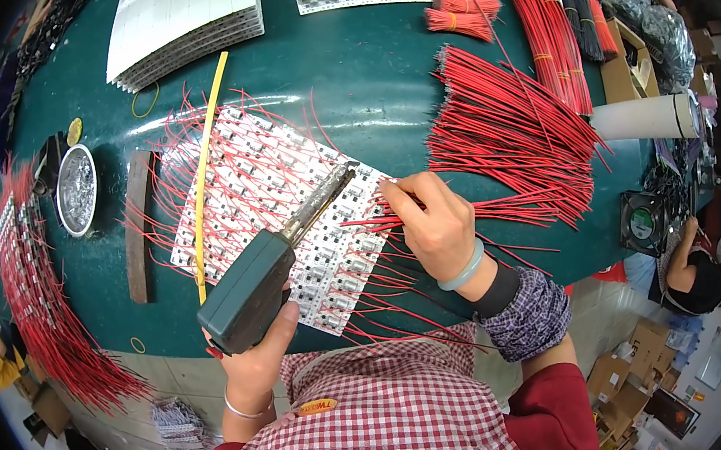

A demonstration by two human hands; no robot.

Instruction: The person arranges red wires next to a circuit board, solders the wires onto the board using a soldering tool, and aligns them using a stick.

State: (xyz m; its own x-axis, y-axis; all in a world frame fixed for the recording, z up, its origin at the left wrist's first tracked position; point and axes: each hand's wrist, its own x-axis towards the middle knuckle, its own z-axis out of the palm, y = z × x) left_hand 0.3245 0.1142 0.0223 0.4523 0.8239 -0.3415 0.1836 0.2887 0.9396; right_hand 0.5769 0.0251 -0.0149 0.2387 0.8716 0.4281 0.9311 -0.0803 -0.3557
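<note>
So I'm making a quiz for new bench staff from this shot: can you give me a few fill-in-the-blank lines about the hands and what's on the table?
1. The left hand grips a dark green ____ by its handle.
2. The right hand pinches a thin ____ wire over the white board panel.
3. A loose ____ strip lies lengthwise across that panel.
4. The table has a dark ____ top.

Missing words: soldering iron; red; yellow; green

An open brown cardboard box (627,67) sits at the far right corner of the green table (366,85). More brown cardboard boxes (625,385) stand stacked on the floor off the table's near right edge. An orange oval label (317,407) lies on the checked apron (394,404).
</note>
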